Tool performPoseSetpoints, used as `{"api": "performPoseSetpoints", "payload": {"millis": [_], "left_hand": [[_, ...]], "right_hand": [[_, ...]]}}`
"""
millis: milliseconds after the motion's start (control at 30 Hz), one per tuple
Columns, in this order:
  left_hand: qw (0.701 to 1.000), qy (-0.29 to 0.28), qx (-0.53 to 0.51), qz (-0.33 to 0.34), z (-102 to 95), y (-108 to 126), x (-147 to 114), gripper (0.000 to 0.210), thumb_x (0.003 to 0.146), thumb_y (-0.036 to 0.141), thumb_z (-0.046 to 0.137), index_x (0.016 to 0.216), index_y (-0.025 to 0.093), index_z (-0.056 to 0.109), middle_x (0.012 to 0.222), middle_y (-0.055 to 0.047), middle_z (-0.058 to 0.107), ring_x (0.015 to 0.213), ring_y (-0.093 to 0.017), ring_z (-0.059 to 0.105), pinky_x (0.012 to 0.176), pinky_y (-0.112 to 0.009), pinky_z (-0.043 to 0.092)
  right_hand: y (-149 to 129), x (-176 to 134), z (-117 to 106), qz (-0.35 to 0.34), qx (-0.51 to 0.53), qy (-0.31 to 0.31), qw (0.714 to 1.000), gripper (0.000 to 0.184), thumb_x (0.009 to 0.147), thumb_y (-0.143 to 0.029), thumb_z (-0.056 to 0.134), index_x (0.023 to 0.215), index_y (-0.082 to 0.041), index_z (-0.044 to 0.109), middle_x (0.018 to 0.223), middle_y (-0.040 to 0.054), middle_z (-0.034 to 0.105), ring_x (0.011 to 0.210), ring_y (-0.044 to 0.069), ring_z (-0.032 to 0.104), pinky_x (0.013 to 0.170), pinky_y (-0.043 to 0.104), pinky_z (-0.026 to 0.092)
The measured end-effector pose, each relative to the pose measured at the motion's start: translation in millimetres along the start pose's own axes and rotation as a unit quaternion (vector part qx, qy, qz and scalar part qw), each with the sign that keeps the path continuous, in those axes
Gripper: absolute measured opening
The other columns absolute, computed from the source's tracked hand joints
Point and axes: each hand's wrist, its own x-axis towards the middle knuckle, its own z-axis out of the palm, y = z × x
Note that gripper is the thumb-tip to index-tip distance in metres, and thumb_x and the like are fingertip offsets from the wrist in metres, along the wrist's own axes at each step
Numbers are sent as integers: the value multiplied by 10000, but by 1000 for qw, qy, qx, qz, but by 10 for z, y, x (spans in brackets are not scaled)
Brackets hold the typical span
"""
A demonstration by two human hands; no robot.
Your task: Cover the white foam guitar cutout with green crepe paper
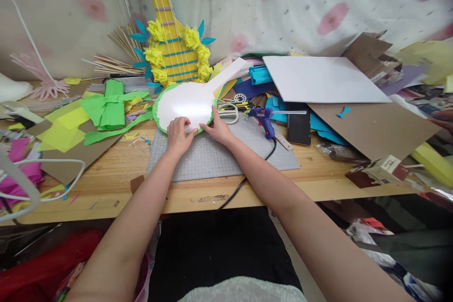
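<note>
A white guitar-shaped board (182, 101) with green crepe paper around its rounded edge lies above the cutting mat (208, 163). Its straight neck points up and to the right. My left hand (180, 135) grips the lower edge, fingers bent over the white face. At the lower right edge is my right hand (220, 128), with its thumb on the face near my left thumb and its forefinger along the side. What the fingers do underneath is hidden. Just right of the board lie white-handled scissors (229, 113) and a blue glue gun (264, 120).
Behind stands a yellow paper guitar (177, 52) with yellow flowers. Green crepe paper (112, 106) and yellow sheets (65, 125) lie left. To the right are a phone (299, 125), a white foam board (325, 80) and brown cardboard (375, 127). A black cord (233, 193) crosses the table edge.
</note>
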Motion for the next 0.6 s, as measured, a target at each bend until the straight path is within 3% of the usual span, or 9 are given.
{"api": "performPoseSetpoints", "payload": {"millis": [100,267,600], "left_hand": [[1000,8,-7,6,19,-19,10,178,796,273,599,928,224,491,939,-64,597,923,-251,520,845,-389,386],[998,41,-38,-22,49,-54,37,112,865,273,469,954,219,510,966,-79,620,938,-251,534,858,-401,397],[997,46,-54,-27,63,-114,80,223,890,287,384,691,233,469,826,-59,573,884,-214,530,859,-376,414]], "right_hand": [[-34,-17,-6,4,-10,-1,1000,957,815,-450,555,1519,-67,32,1098,163,654,940,265,606,845,385,442],[-80,-36,1,-1,-25,9,1000,1139,700,-489,669,1519,-76,-7,1271,196,569,1057,290,587,885,383,441],[-123,-43,90,4,-80,53,995,1115,753,-569,619,1515,-49,-8,1174,217,630,1044,334,615,860,399,456]]}}
